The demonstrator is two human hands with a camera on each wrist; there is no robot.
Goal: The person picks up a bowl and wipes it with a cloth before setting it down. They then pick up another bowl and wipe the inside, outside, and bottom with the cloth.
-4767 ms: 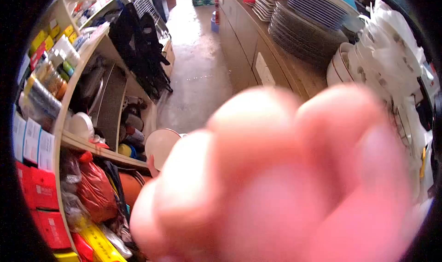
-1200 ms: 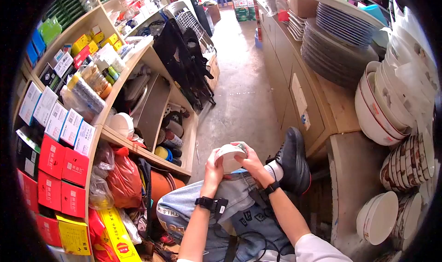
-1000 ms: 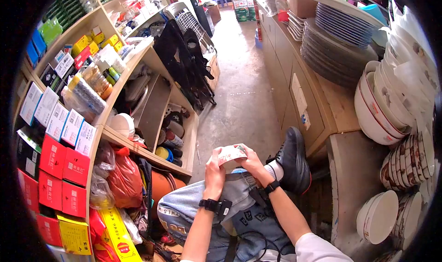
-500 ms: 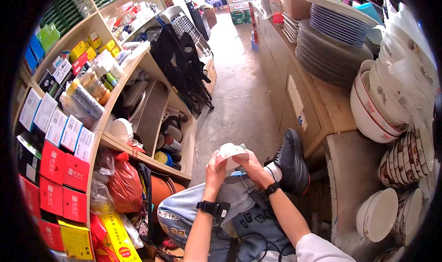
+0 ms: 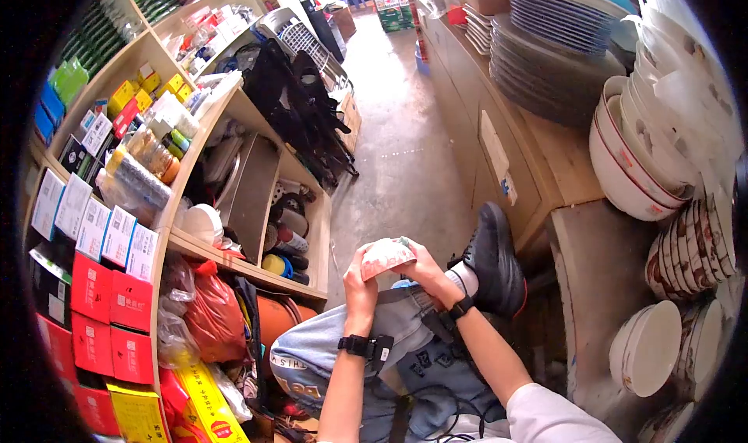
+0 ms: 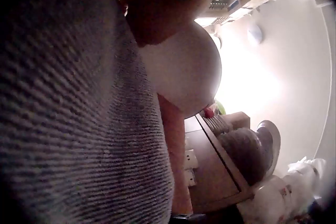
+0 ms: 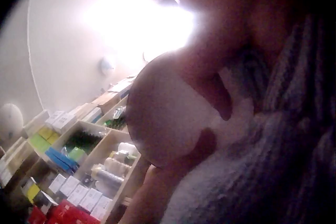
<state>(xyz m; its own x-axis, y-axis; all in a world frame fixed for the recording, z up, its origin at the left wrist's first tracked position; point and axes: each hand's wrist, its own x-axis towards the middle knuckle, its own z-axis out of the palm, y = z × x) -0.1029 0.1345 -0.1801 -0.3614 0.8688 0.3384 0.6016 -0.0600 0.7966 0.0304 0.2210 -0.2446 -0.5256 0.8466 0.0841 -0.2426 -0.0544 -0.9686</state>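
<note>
Both hands hold a small white bowl [image 5: 386, 257] with a red pattern on its outside, above the lap. My left hand [image 5: 359, 279] grips the bowl's left side, and my right hand [image 5: 428, 271] grips the right side. The outer wall faces up toward the head camera. In the left wrist view the pale bowl [image 6: 191, 71] is partly covered by the dark hand and a ribbed grey fabric. From the right wrist, fingers [image 7: 202, 145] lie against the bowl's pale surface.
On the left stands a shelf [image 5: 199, 139] packed with boxes, jars and bags. To the right, a cabinet carries stacked plates [image 5: 553, 69] and large bowls [image 5: 623, 155]; smaller bowls [image 5: 647, 349] sit on a low ledge. A black shoe [image 5: 495, 260] is beside the hands. Folded black chairs [image 5: 296, 108] lean further back.
A blurred hand close to the camera has gone from view, and both hands now grip the bowl. Over the last second the bowl has tilted back and forth, now showing its patterned outside.
</note>
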